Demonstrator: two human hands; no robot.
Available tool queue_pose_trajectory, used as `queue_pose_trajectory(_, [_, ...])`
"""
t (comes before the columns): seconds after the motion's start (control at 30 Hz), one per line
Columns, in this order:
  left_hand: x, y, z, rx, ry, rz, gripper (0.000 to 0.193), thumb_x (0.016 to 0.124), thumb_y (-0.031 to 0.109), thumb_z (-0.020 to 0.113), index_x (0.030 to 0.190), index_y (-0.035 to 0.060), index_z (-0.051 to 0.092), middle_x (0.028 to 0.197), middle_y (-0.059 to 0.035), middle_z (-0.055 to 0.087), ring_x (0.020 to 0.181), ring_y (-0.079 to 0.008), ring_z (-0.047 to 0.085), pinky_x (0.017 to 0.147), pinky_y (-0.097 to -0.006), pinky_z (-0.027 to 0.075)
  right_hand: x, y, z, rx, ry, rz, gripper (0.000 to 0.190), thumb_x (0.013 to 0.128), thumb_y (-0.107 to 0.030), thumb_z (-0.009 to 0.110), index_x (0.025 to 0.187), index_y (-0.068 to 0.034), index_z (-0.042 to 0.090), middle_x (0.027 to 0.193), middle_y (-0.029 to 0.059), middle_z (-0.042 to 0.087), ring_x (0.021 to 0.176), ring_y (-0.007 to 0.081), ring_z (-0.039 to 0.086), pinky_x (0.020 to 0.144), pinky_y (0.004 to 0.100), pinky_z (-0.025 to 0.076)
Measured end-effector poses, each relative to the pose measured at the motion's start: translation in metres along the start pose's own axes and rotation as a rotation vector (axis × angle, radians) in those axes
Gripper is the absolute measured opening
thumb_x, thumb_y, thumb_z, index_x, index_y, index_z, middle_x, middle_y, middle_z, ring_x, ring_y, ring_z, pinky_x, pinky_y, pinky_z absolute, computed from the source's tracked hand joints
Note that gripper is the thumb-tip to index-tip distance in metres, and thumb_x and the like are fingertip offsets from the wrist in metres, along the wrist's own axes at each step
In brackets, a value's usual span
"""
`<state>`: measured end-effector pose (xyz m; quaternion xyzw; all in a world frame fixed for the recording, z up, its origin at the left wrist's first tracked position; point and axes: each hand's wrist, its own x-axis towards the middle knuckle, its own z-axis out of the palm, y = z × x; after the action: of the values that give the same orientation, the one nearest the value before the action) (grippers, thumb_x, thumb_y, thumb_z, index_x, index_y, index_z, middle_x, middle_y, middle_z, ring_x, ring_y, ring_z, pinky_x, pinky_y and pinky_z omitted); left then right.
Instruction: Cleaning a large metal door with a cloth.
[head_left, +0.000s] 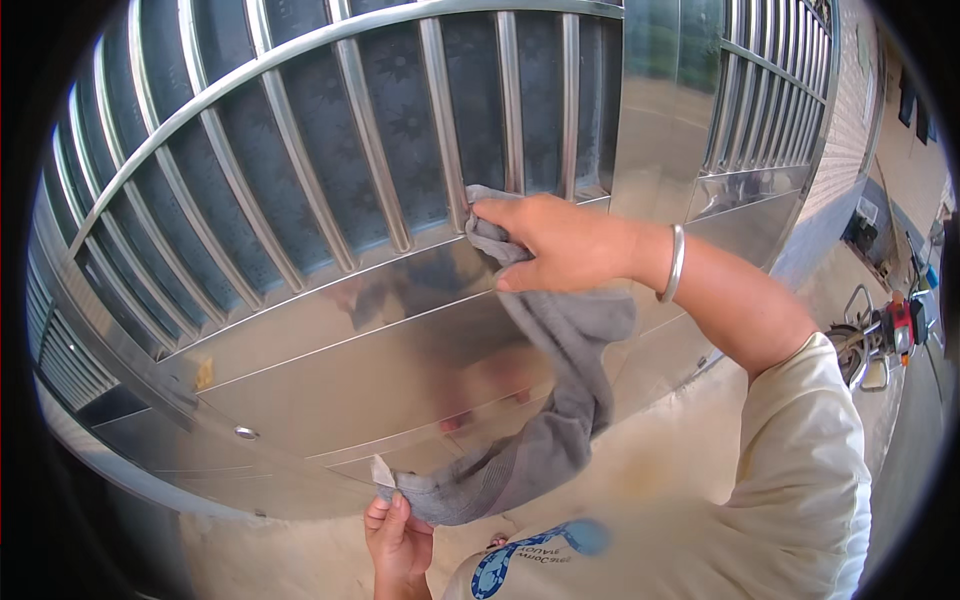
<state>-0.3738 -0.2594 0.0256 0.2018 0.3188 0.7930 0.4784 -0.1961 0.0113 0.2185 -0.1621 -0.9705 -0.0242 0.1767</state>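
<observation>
A long grey cloth (555, 420) hangs in a loose curve between my two hands. My right hand (562, 240), with a silver bangle at its wrist, grips the upper end. It presses a bunched fold against the foot of a vertical bar (444, 127) on a stainless steel door. Lower down, my left hand (397, 536) pinches the other end of the cloth near a small white tag (382, 472). Below the bars, the polished steel panel (360, 382) carries a blurred reflection. My right palm is hidden by the back of the hand.
A curved steel rail (277, 60) crosses several bars. At the lower left sits a door lock (246, 433). Beyond my right arm stand a second barred panel (772, 90), a tiled wall (844, 157) and a parked red motorcycle (896, 326). Pale concrete floor (277, 551) lies below.
</observation>
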Motion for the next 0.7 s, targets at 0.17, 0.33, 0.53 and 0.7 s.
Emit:
queue_pose_trajectory(0.17, [0.002,0.008,-0.004,0.008,0.031,-0.034,0.017,0.088,0.010,0.056,0.101,0.0009,0.060,0.100,-0.0118,0.064,0.092,-0.0231,0.063,0.080,-0.0391,0.052,-0.002,-0.020,0.005,-0.181,-0.075,0.103,0.057,0.072,-0.005,0.056,0.124,0.006,0.035,0.066,0.0213,0.057,0.059,0.0358,0.058,0.052,0.0434,0.046])
queue_pose_trajectory(0.33, [0.008,0.006,0.009,0.011,-0.029,-0.017,0.019,0.088,0.010,0.055,0.104,0.0013,0.059,0.100,-0.0109,0.064,0.092,-0.0225,0.063,0.081,-0.0385,0.052,-0.002,-0.026,-0.015,-0.481,-0.191,0.100,0.040,0.071,-0.002,0.057,0.107,0.007,0.042,0.066,0.0172,0.061,0.061,0.0330,0.062,0.051,0.0430,0.047])
queue_pose_trajectory(0.53, [-0.007,0.014,-0.013,-0.029,0.065,0.014,0.021,0.087,0.012,0.057,0.106,0.0026,0.058,0.104,-0.0105,0.063,0.096,-0.0228,0.061,0.086,-0.0408,0.049,-0.052,0.002,0.032,-0.210,0.250,0.163,0.040,0.068,-0.004,0.060,0.107,-0.002,0.051,0.065,0.0160,0.060,0.059,0.0350,0.060,0.051,0.0390,0.047])
queue_pose_trajectory(0.7, [-0.006,0.014,-0.005,-0.044,0.092,-0.024,0.024,0.086,0.013,0.058,0.108,0.0037,0.057,0.107,-0.0101,0.062,0.098,-0.0236,0.061,0.087,-0.0427,0.049,-0.062,0.010,0.023,0.053,0.640,0.174,0.037,0.071,-0.001,0.057,0.108,0.000,0.051,0.066,0.0198,0.059,0.060,0.0366,0.058,0.056,0.0408,0.049])
